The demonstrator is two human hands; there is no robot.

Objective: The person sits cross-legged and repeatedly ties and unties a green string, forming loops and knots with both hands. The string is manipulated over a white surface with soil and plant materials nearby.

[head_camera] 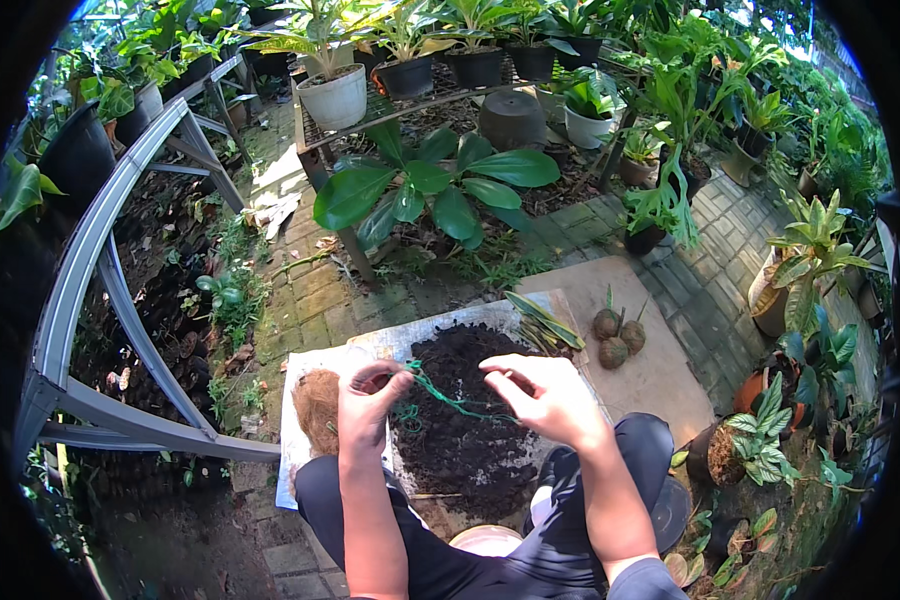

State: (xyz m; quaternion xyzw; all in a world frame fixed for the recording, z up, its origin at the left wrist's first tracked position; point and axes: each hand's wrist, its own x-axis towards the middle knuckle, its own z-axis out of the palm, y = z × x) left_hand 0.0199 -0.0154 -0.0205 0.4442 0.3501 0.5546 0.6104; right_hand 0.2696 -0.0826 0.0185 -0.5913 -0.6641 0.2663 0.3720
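Observation:
Between the thumb and forefinger of my left hand (369, 397) is a tangled green string (439, 394). The string slants down to the right, towards the underside of my right hand (559, 397). The right hand's fingers are bent, with thumb and forefinger close together; whether they grip the string cannot be told. Below both hands, dark soil (461, 450) is heaped on a pale sheet (390, 341). Brown fibre (316, 409) lies beside my left hand. Cut green leaves (544, 322) rest at the sheet's far right corner.
Three round fibre-wrapped balls with shoots (613, 352) sit on a tan board (667, 397). A grey metal frame (82, 277) curves along the left. Ahead stands a mesh rack (397, 112) with potted plants. More pots, including a variegated plant (765, 435), line the right.

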